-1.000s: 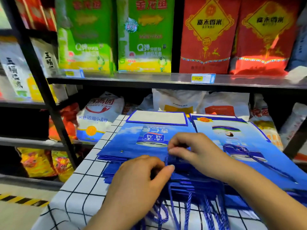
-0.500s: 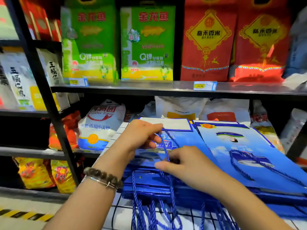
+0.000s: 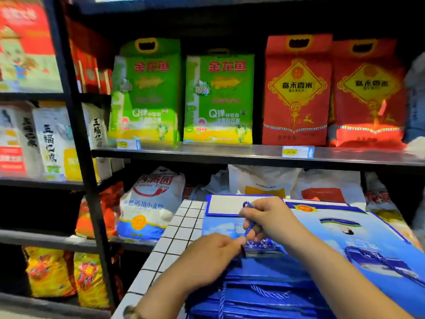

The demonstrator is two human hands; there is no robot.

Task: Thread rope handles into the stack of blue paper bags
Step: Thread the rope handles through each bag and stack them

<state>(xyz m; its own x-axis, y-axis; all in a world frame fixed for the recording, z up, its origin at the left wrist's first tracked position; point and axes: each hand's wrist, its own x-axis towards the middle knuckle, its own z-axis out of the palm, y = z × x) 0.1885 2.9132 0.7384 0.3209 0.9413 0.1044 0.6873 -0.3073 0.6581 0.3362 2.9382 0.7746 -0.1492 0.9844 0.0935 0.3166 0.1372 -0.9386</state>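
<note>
Mid-threading here: the right hand [image 3: 269, 221] curls around a blue rope [image 3: 250, 226] at centre frame. The left hand [image 3: 211, 256] pinches its lower end just above the stack of blue bags [image 3: 264, 293], lower centre. Next, I reckon, feeding that tip into the top bag calls for steady aim.

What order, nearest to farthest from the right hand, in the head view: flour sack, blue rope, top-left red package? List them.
1. blue rope: pinched in the right hand.
2. flour sack: lower shelf, to the left.
3. red package: top-left shelf.
</note>
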